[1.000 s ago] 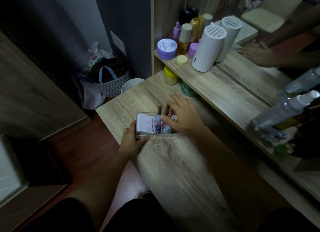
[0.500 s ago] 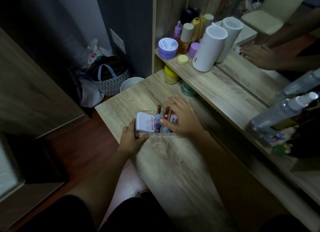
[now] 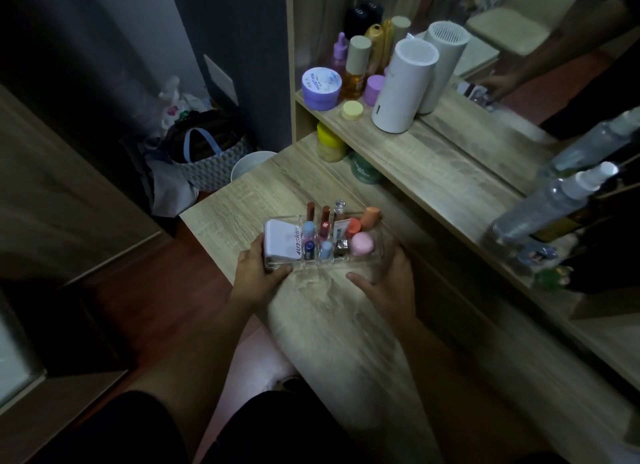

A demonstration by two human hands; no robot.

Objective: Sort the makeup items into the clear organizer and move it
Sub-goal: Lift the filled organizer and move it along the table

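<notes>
The clear organizer sits on the wooden desk near its left edge. It holds a white compact, several lipsticks standing upright, a pink sponge and orange sponges. My left hand grips the organizer's left end, thumb over the compact side. At the organizer's right front corner my right hand has its fingers curled against the wall and its thumb spread along the desk.
A raised shelf behind carries a purple jar, bottles and a white cylinder. Under it stand a yellow jar and a green jar. A spray bottle lies at right. Bags fill the floor at left.
My right hand has come off the top of the items and dropped to the organizer's right front corner, uncovering the sponges. The left hand keeps its hold.
</notes>
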